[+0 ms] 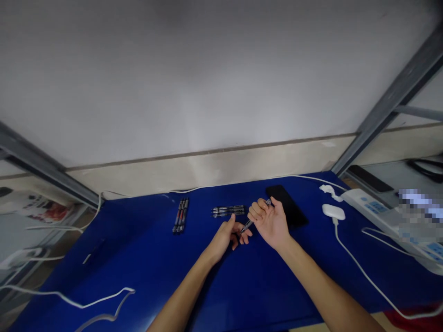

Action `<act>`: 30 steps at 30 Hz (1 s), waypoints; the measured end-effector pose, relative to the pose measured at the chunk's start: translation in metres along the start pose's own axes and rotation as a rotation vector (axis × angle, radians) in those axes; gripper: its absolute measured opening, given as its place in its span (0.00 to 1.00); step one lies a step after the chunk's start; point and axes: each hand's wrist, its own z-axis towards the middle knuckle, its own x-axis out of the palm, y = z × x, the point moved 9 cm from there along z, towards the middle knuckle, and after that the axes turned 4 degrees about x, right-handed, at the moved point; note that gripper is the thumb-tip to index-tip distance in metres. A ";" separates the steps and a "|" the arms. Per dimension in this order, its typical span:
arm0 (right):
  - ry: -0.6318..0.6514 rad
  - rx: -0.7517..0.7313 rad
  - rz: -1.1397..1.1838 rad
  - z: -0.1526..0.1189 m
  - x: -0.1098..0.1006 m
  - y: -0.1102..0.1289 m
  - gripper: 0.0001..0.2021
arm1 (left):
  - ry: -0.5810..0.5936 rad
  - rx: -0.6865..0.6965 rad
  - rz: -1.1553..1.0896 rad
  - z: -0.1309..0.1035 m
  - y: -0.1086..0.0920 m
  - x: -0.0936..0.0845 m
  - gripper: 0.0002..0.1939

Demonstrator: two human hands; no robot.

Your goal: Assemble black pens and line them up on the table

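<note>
My right hand [269,221] is closed around a grey-and-black pen [247,225], which slants down to the left. At the pen's lower end is my left hand [229,234], its fingers loosely spread and the thumb apart from the pen. Whether the left fingertips touch the pen is hard to tell. Just beyond my left hand, several pens [226,210] lie side by side, pointing left and right. Farther left, another row of dark pens [180,216] with some red marking lies pointing away from me. A black phone-like slab [289,207] lies behind my right hand.
The blue table [145,263] meets a pale wall. On the right are a white case [333,211] with a cable plugged in, crumpled white tissue [330,191] and a white power strip [372,205]. A white cable [86,304] trails across the left. Metal posts flank the table.
</note>
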 end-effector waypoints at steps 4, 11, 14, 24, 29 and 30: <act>0.013 -0.013 0.013 0.000 0.000 0.000 0.20 | 0.002 0.016 0.001 0.000 -0.001 0.000 0.42; 0.035 0.060 0.217 -0.001 0.003 -0.004 0.19 | 0.003 0.031 0.007 0.000 -0.002 0.000 0.44; 0.074 0.083 0.272 -0.002 0.007 -0.005 0.18 | 0.000 0.032 0.012 0.000 -0.001 0.000 0.44; 0.087 0.091 0.329 -0.003 0.010 -0.004 0.17 | 0.003 0.018 -0.018 0.000 -0.001 -0.001 0.45; 0.089 0.093 0.315 -0.003 0.009 -0.005 0.17 | 0.009 0.022 -0.009 0.001 -0.001 0.000 0.46; 0.089 0.090 0.314 -0.003 0.008 -0.005 0.17 | 0.012 0.023 -0.010 0.001 0.000 0.000 0.47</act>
